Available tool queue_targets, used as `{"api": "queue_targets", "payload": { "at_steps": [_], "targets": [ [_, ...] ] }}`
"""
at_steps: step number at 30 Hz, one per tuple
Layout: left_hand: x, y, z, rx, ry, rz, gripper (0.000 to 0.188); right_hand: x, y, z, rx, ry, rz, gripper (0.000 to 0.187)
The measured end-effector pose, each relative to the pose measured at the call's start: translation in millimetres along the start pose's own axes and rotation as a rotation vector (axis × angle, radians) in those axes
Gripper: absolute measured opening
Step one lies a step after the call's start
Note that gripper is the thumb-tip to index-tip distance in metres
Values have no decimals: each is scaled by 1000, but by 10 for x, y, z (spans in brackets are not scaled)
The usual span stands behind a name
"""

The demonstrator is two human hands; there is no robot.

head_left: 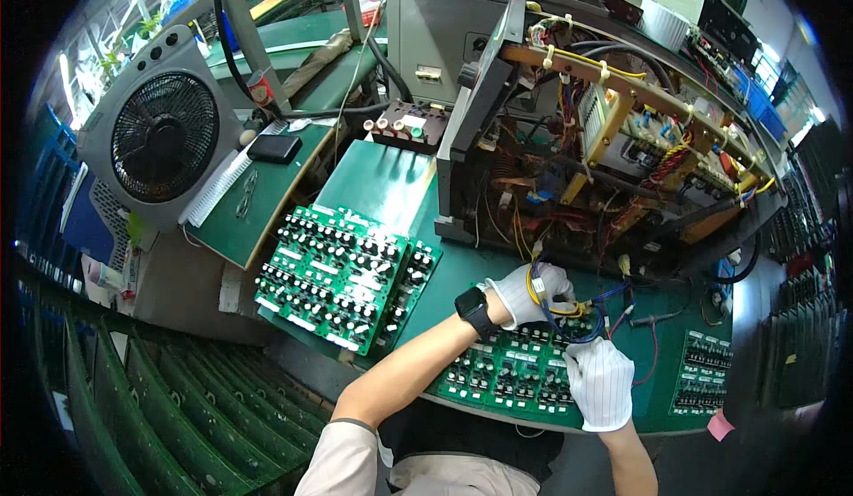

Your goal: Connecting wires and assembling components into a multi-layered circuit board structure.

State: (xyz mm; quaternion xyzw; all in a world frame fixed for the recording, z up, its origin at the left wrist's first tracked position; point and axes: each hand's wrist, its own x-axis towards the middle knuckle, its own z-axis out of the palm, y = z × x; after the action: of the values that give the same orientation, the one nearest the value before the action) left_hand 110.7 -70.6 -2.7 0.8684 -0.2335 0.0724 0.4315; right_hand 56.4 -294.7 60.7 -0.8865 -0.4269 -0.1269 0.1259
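Circuit board, green, one [506,376]: lower centre of the frame, flat, its lower edge close along the front edge of the bench [659,407]. Left hand [517,292], white-gloved: over the board's upper part, among the wires [558,325]; fingers bent, whether closed on a lead cannot be told. Right hand [601,380], white-gloved: over the board's right end, fingertips drawn in beside the blue loop; whether they pinch anything cannot be told. Opened equipment chassis [613,189]: upper right, its base near the left hand, leaving a narrow strip between. Board stack [329,274]: left of centre, reaching the bench's left edge. Further board [702,372]: lower right, with bare green bench between it and the right hand.
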Motion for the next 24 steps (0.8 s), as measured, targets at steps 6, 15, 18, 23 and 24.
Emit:
{"api": "queue_targets", "payload": {
  "at_steps": [6, 15, 18, 23, 24],
  "targets": [
    [53, 13, -141, 81, -100, -96, 28, 78, -6, 43, -49, 29, -44, 12],
    [62, -27, 40, 84, -52, 32, 27, -11, -5, -83, 20, -33, 36, 11],
    [36, -23, -91, 76, -54, -6, 29, 71, -104, -227, 63, 15, 18, 30],
    [-22, -155, -178, 164, 14, 96, 23, -32, 130, -518, 290, 222, 1, 30],
    [-21, -154, -186, 142, -9, 67, 24, -70, 243, -532, 307, 289, 94, 23]
  ]
}}
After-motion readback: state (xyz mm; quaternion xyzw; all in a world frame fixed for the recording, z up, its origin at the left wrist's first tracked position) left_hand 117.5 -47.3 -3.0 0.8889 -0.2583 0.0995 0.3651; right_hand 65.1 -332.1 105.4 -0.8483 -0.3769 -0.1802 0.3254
